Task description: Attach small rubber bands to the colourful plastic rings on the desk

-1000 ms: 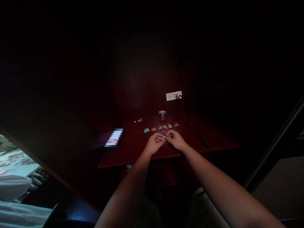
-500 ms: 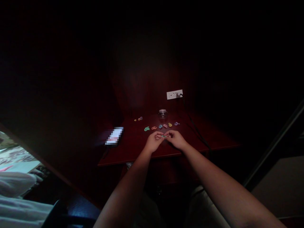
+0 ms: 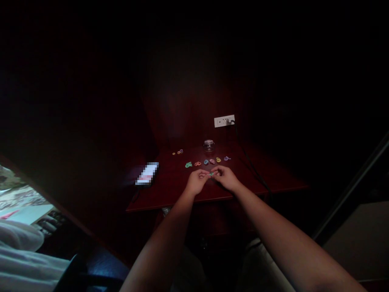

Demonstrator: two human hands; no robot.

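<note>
My left hand (image 3: 197,181) and my right hand (image 3: 225,177) meet over the near part of a dark red table (image 3: 273,178). Both pinch one small green ring (image 3: 211,174) between their fingertips. Just beyond the hands lies a row of several small coloured rings (image 3: 206,162), from a green one (image 3: 188,164) on the left to a purple one (image 3: 226,158) on the right. A few more small rings (image 3: 178,152) lie further back on the left. A small glass jar (image 3: 208,145) stands behind the row.
A lit phone (image 3: 147,174) lies at the table's left edge. A white wall socket (image 3: 224,120) with a plug feeds a black cable (image 3: 252,166) running across the table's right side. Pale cloth (image 3: 24,251) shows at the lower left. The room is very dark.
Both hands have stayed together on the green ring, shifting slightly up in the view; the ring has turned flatter between the fingertips. The view has drifted a little.
</note>
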